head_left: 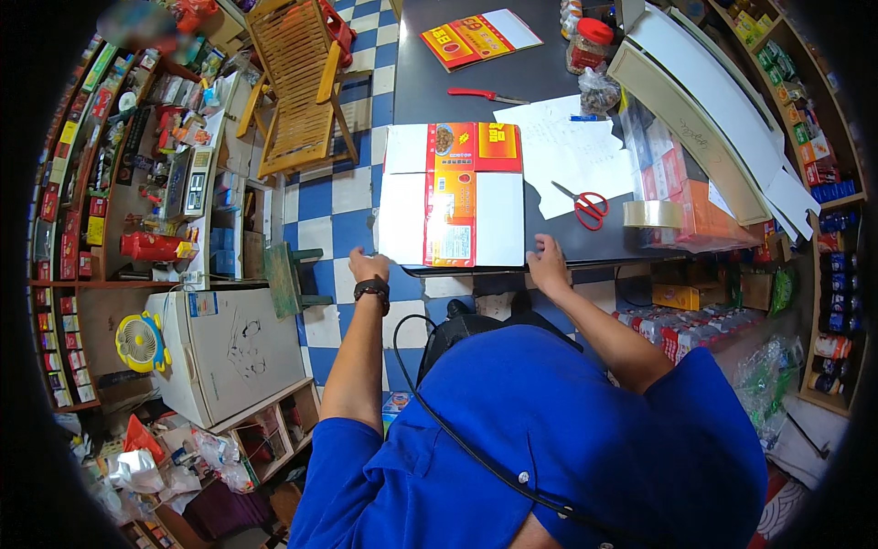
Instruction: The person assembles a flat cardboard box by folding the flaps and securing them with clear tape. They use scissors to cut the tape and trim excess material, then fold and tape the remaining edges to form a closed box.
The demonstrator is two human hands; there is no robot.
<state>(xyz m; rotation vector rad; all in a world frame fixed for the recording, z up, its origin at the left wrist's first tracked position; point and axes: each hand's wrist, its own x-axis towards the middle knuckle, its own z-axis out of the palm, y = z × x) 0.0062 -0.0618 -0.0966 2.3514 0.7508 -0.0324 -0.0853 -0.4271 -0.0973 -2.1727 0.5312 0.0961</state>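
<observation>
A flattened cardboard carton (402, 215), white with red and yellow printed panels, lies at the near edge of the dark table. My left hand (369, 266), with a dark band on the wrist, is at its near left corner, fingers apart. By the near right corner is my right hand (547, 267), its fingers spread and the thumb close to the carton's edge. Whether either hand touches the carton is hard to make out. Right of the carton lie red-handled scissors (588, 209), partly on a white paper sheet (572, 151). A red-handled knife (485, 95) rests beyond the carton.
A second printed cardboard piece (480, 38) lies at the table's far end. A tape roll (652, 214), a red-lidded jar (590, 46) and cardboard sheets (690, 133) crowd the right side. To the left stand a wooden chair (297, 82) and a white fridge (233, 352).
</observation>
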